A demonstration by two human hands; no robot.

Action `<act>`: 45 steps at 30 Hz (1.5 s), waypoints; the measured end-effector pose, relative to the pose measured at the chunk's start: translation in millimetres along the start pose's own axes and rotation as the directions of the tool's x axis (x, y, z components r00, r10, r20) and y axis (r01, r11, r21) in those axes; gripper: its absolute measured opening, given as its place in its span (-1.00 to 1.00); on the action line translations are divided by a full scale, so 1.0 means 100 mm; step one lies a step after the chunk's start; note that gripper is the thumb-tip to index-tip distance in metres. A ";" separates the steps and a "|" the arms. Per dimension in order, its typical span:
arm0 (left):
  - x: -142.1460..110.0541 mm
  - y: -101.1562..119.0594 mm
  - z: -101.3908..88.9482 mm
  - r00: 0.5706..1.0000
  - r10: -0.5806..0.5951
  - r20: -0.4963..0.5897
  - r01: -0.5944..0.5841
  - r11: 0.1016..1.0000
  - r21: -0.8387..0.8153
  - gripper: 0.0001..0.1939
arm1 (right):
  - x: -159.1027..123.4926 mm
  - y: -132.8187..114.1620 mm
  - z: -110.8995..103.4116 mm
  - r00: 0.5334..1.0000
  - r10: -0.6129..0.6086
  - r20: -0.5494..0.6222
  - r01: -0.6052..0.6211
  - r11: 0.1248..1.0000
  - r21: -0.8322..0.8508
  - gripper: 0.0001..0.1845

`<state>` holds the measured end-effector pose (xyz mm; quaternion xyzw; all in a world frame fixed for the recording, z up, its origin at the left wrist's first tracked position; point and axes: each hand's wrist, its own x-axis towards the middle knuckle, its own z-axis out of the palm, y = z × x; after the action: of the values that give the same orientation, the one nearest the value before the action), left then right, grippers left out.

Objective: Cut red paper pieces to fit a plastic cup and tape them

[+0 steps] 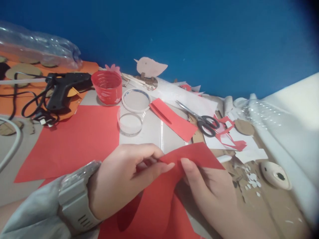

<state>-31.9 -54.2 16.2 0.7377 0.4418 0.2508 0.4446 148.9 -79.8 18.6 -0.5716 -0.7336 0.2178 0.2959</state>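
Both my hands grip one sheet of red paper (159, 194) in front of me. My left hand (124, 176), with a watch on the wrist, pinches the top edge between thumb and fingers. My right hand (208, 192) holds the same sheet a little further right, its thumb pressed on top and its fingers hidden beneath. The sheet's upper right part bends over the right fingers. Just beyond it lies a red paper strip (171, 119) with a fold or slit along it. A larger red sheet (82, 142) lies flat to the left.
Black-handled scissors (206, 124) rest among red paper scraps (231, 136) on the right. A glue gun (64, 88) with cables, a red cup (107, 88), tape rolls (136, 100) and a plastic bottle (40, 46) stand at left and back. A blue wall (174, 36) rises behind.
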 end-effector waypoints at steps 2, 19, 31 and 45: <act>0.00 0.00 0.00 1.000 0.020 -0.013 -0.020 1.000 -0.011 -0.74 | 0.00 -0.01 0.00 1.000 -0.015 -0.013 0.015 1.000 0.009 -0.64; 0.02 -0.03 -0.02 1.000 -0.016 -0.015 0.014 0.993 -0.120 -0.79 | -0.01 0.02 0.02 0.994 -0.102 -0.043 0.093 0.982 -0.166 -0.89; 0.02 -0.04 -0.03 1.000 0.013 -0.015 -0.013 0.999 -0.039 -0.74 | -0.01 0.01 0.03 0.985 -0.156 -0.073 0.136 0.963 -0.232 -0.91; 0.02 -0.02 -0.03 0.999 0.035 -0.009 -0.035 0.999 -0.022 -0.81 | -0.01 0.03 0.02 0.990 -0.132 -0.059 0.116 0.969 -0.220 -0.90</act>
<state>-34.4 -51.1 16.3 0.7393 0.4280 0.2667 0.4462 149.4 -80.1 15.0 -0.5610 -0.7760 0.0969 0.2716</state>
